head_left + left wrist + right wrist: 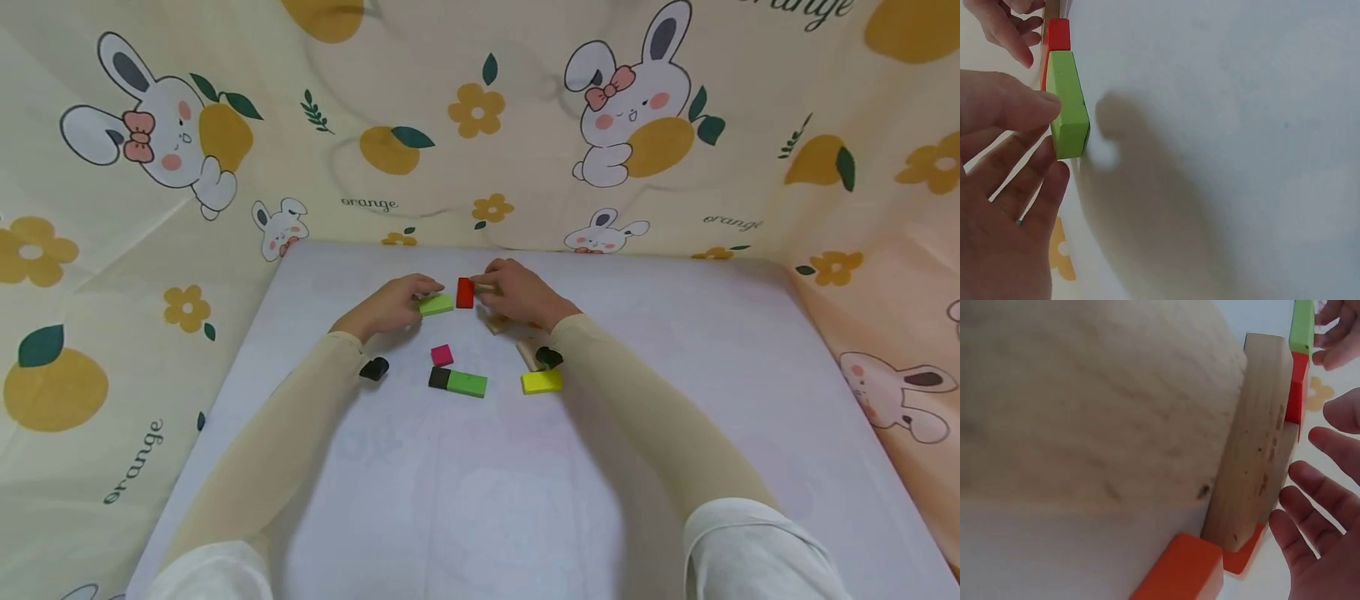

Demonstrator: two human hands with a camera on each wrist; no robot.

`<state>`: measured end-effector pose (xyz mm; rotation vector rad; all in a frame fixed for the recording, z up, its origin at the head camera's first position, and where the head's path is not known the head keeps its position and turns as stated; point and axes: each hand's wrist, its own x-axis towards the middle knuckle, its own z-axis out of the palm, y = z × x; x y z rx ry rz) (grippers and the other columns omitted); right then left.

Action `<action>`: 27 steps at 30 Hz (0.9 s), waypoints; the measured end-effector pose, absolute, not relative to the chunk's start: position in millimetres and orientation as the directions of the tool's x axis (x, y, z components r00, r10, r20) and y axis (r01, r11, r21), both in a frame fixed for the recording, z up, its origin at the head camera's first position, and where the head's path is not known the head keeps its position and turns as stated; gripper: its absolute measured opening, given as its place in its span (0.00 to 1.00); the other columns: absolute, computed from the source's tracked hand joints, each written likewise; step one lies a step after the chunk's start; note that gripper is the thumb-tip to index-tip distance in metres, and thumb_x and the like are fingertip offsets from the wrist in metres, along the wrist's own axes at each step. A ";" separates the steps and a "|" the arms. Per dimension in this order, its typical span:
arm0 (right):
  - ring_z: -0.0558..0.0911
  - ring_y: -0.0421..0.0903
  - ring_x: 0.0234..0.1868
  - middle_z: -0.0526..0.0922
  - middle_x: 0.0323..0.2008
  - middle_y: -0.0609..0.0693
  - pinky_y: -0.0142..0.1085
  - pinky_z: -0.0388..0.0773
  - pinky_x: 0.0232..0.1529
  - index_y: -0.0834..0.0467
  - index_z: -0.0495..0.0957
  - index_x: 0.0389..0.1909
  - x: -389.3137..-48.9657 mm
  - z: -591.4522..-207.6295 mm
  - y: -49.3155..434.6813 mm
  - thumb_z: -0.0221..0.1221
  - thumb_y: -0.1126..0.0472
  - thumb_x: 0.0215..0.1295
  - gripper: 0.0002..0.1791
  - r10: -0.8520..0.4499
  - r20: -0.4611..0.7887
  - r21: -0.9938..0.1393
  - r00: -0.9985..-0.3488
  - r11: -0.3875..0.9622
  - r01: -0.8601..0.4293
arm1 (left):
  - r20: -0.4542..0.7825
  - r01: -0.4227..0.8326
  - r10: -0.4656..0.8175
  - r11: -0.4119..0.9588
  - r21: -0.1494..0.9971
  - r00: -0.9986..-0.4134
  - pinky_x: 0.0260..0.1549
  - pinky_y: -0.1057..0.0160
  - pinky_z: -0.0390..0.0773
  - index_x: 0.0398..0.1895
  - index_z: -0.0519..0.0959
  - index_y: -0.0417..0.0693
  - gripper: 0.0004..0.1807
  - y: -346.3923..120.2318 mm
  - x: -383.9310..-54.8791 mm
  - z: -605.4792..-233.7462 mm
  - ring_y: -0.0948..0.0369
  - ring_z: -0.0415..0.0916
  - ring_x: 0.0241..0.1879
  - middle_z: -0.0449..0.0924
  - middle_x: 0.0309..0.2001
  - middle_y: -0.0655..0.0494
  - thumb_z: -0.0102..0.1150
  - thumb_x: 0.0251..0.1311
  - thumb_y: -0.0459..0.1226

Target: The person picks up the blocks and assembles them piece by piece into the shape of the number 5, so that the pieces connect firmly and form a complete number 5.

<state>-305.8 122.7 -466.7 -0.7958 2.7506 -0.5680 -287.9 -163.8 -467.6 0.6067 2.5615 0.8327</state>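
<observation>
Near the back of the table, my left hand [390, 307] pinches a light green block [1069, 103]; thumb and fingertips lie along it in the left wrist view. The block's far end is close to an upright-lying red block [465, 292]. On the red block's other side, my right hand [521, 292] reaches over a plain wooden block [487, 287]. Seen from the right wrist, the fingers [1313, 478] are spread and lightly bent, tips at the far side of the wooden pieces. A second wooden block [1250, 444] lies in front, with orange blocks [1179, 569] by its end.
Closer to me lie a pink block [442, 355], a black block [439, 377] against a green block [467, 383], and a yellow block [542, 382]. Another wooden block [528, 357] sits by the right wrist. A patterned cloth [480, 167] rises behind the table.
</observation>
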 end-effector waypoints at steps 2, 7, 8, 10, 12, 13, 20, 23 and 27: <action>0.71 0.52 0.65 0.76 0.67 0.53 0.48 0.74 0.69 0.49 0.78 0.76 -306.7 -468.5 123.0 0.59 0.52 0.79 0.27 -0.545 -0.104 -0.417 -0.832 0.783 -0.461 | -0.212 0.280 0.509 0.722 0.633 -0.834 0.75 0.46 0.66 0.80 0.73 0.46 0.37 -162.6 -289.6 -468.9 0.47 0.65 0.76 0.67 0.79 0.47 0.56 0.65 0.24; 0.70 0.51 0.66 0.75 0.67 0.52 0.47 0.73 0.69 0.49 0.78 0.76 -307.7 -471.2 121.8 0.59 0.52 0.79 0.27 -0.542 -0.104 -0.421 -0.834 0.784 -0.457 | -0.210 0.280 0.524 0.704 0.653 -0.826 0.76 0.46 0.65 0.78 0.74 0.45 0.37 -161.8 -293.2 -470.6 0.47 0.65 0.76 0.68 0.78 0.47 0.55 0.63 0.22; 0.70 0.51 0.66 0.75 0.67 0.53 0.48 0.73 0.69 0.50 0.79 0.76 -307.6 -471.2 121.4 0.59 0.53 0.79 0.27 -0.543 -0.101 -0.424 -0.834 0.782 -0.457 | -0.212 0.282 0.527 0.703 0.653 -0.823 0.76 0.46 0.64 0.78 0.75 0.45 0.37 -161.8 -293.9 -470.9 0.47 0.66 0.76 0.69 0.78 0.48 0.55 0.63 0.22; 0.70 0.52 0.65 0.76 0.66 0.53 0.47 0.74 0.68 0.50 0.79 0.75 -307.0 -471.2 120.9 0.60 0.54 0.78 0.26 -0.541 -0.095 -0.426 -0.836 0.781 -0.457 | -0.217 0.287 0.533 0.704 0.650 -0.818 0.77 0.46 0.64 0.78 0.75 0.46 0.37 -161.7 -295.0 -471.3 0.47 0.66 0.75 0.70 0.77 0.48 0.55 0.63 0.21; 0.71 0.52 0.65 0.76 0.66 0.53 0.47 0.74 0.67 0.50 0.80 0.74 -306.1 -471.2 121.0 0.60 0.55 0.78 0.26 -0.537 -0.090 -0.424 -0.839 0.783 -0.455 | -0.222 0.291 0.539 0.705 0.647 -0.813 0.77 0.46 0.64 0.78 0.75 0.47 0.37 -161.3 -295.6 -471.5 0.48 0.66 0.75 0.70 0.78 0.49 0.56 0.63 0.22; 0.71 0.52 0.65 0.76 0.66 0.53 0.47 0.74 0.67 0.51 0.80 0.74 -305.8 -471.0 120.6 0.60 0.55 0.77 0.26 -0.535 -0.088 -0.422 -0.840 0.784 -0.455 | -0.225 0.291 0.540 0.706 0.645 -0.811 0.76 0.46 0.64 0.78 0.75 0.47 0.37 -161.5 -295.7 -471.3 0.48 0.66 0.75 0.70 0.78 0.49 0.56 0.64 0.22; 0.70 0.52 0.65 0.76 0.66 0.53 0.46 0.75 0.67 0.50 0.79 0.74 -307.0 -472.7 120.4 0.59 0.54 0.77 0.27 -0.541 -0.089 -0.402 -0.836 0.788 -0.467 | -0.233 0.299 0.554 0.702 0.646 -0.799 0.75 0.45 0.66 0.77 0.76 0.48 0.36 -161.1 -295.8 -471.1 0.48 0.67 0.73 0.71 0.77 0.49 0.59 0.64 0.23; 0.70 0.52 0.65 0.76 0.67 0.53 0.46 0.75 0.67 0.50 0.79 0.75 -307.3 -473.3 120.7 0.59 0.53 0.77 0.27 -0.539 -0.093 -0.397 -0.837 0.791 -0.465 | -0.230 0.302 0.558 0.699 0.648 -0.797 0.72 0.46 0.70 0.76 0.78 0.47 0.35 -159.9 -294.0 -470.2 0.48 0.71 0.68 0.74 0.74 0.49 0.64 0.63 0.24; 0.70 0.52 0.66 0.75 0.67 0.53 0.46 0.75 0.67 0.50 0.79 0.75 -306.7 -471.8 120.0 0.60 0.53 0.78 0.27 -0.527 -0.110 -0.412 -0.842 0.796 -0.444 | -0.241 0.269 0.541 0.698 0.664 -0.806 0.66 0.47 0.76 0.75 0.78 0.46 0.34 -158.2 -290.3 -468.6 0.48 0.75 0.61 0.78 0.67 0.47 0.70 0.63 0.26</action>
